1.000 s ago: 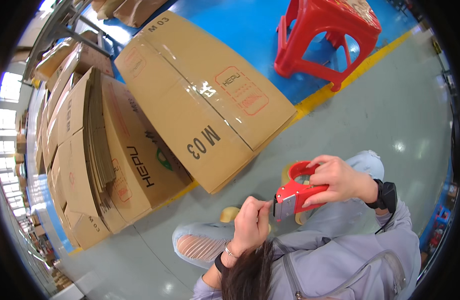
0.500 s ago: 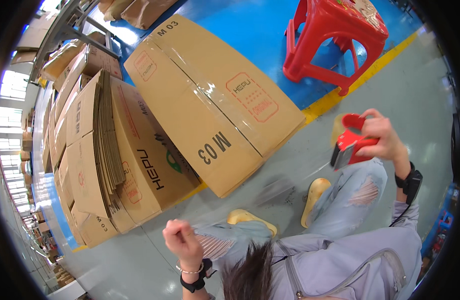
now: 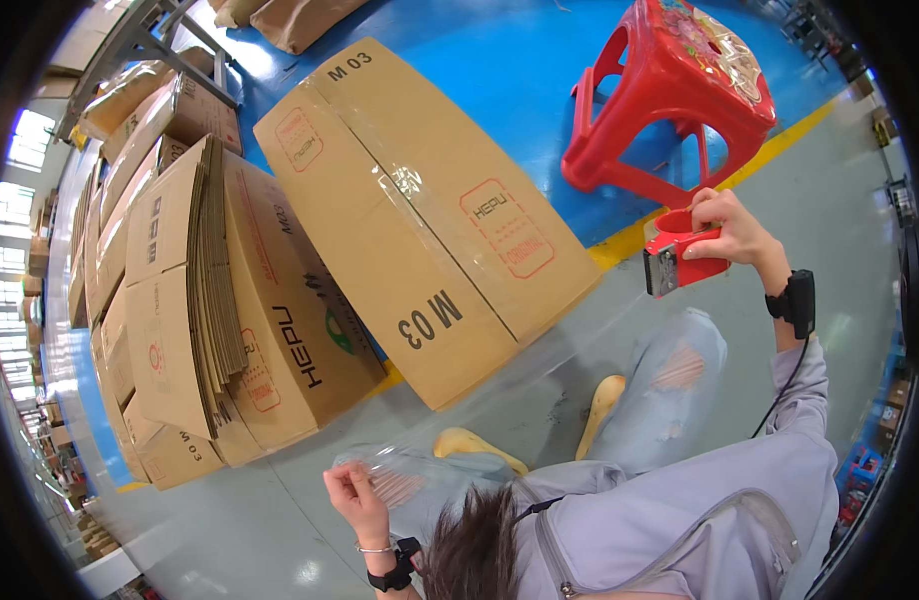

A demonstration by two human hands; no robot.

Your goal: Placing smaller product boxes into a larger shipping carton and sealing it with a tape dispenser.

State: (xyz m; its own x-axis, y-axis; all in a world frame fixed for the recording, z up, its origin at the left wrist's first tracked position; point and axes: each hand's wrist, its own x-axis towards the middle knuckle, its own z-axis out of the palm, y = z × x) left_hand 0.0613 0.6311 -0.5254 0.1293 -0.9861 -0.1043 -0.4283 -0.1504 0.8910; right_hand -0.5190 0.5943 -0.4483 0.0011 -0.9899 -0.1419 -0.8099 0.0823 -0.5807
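My right hand (image 3: 732, 228) grips a red tape dispenser (image 3: 692, 258) by its handle, with the metal cutting end facing left. From it a strip of clear packing tape (image 3: 485, 396) stretches down and left across my knees. The fingers of my left hand (image 3: 360, 503) are closed, pinching the free end of that strip. Just beyond the tape stands a large brown cardboard box (image 3: 450, 225), its top flaps meeting in a seam with clear tape along part of it. Neither hand touches the box.
A bundle of flattened cartons (image 3: 175, 290) leans against another cardboard box (image 3: 280, 330) on the left. A red plastic stool (image 3: 670, 110) stands at the far right, by a yellow floor line (image 3: 780, 145). Behind is a grey metal frame (image 3: 165, 45).
My right hand has moved slightly left and up with the dispenser, which has turned. My left hand still holds the tape end, a little lower. The whole view has shifted slightly.
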